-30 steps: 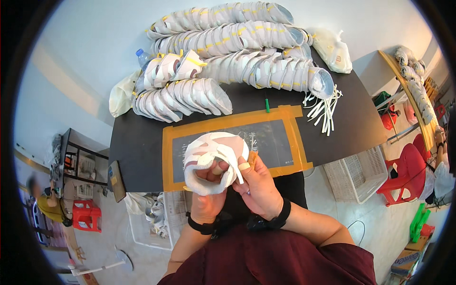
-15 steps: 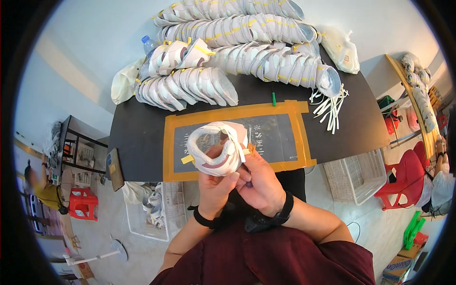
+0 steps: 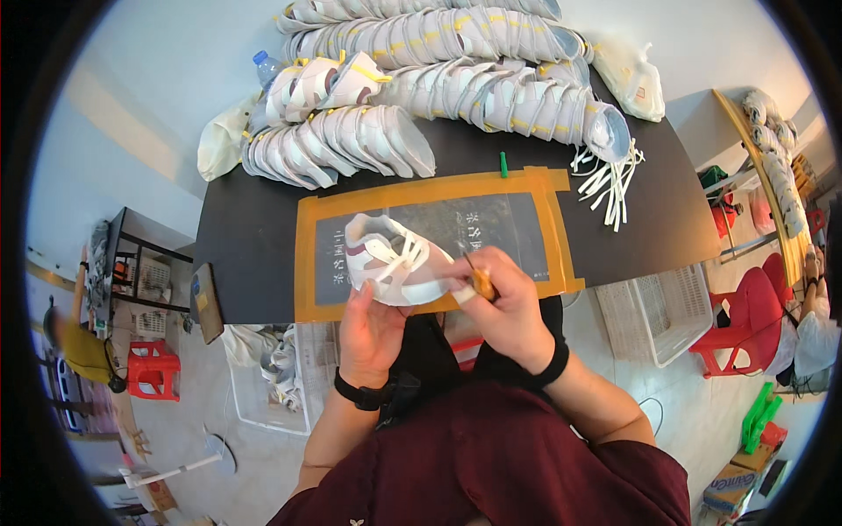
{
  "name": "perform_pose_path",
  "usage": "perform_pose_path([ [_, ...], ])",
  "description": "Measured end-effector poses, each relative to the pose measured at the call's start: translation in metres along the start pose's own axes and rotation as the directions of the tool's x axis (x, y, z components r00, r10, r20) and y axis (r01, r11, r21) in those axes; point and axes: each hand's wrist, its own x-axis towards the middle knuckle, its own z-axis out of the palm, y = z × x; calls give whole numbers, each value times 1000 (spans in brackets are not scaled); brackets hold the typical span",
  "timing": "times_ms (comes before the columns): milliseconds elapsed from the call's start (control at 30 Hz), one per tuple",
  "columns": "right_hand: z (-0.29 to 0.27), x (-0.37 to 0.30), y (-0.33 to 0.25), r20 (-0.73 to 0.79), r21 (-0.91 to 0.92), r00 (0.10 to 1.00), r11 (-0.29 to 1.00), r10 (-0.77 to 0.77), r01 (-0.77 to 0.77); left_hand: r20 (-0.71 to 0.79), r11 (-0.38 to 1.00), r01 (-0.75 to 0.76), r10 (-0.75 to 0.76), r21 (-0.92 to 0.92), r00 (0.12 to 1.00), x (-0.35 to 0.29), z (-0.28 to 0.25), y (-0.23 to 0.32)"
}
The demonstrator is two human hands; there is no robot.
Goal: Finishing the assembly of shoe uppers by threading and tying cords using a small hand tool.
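A white and pale pink shoe upper (image 3: 405, 273) with white lace across its front is tilted above the table. My left hand (image 3: 367, 331) is closed on its lower edge, thumb on the near side. My right hand (image 3: 509, 307) is at the toe end, gripping a short orange-handled awl (image 3: 483, 282). The awl's thin metal shaft points up and left; its very tip is too small to make out. Below the upper lies a dark mat (image 3: 517, 241), bordered with brown tape. A small green-handled tool (image 3: 503, 165) rests at the mat's far edge.
Nested rows of shoe uppers (image 3: 509, 105) fill the table's (image 3: 653, 228) far side. White strips (image 3: 614, 188) hang beside them at right. White bags and a bottle (image 3: 265, 66) stand at the back. Crates (image 3: 658, 316) and red stools (image 3: 153, 373) are on the floor.
The upper has turned from its collar opening to show its laced side and toe. My right hand has moved right from the left one, and the awl now shows plainly in it.
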Motion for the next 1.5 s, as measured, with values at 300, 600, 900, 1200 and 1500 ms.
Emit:
perform_pose_path([
  [300,5,26,9,320,-126,945,986,-64,109,-33,996,85,-85,-4,996,-11,10,2],
  [600,11,23,19,418,-100,904,985,-90,144,-73,990,95,-87,109,994,-20,7,-8],
  [900,12,18,15,385,119,897,953,216,-280,-126,991,74,-60,112,990,-16,19,-3],
  [1200,9,20,13,365,172,855,876,368,-450,-124,991,75,-61,111,990,-13,13,-3],
  [1500,-3,7,33,413,619,841,570,350,-541,-91,994,21,-12,104,996,-17,1,-8],
])
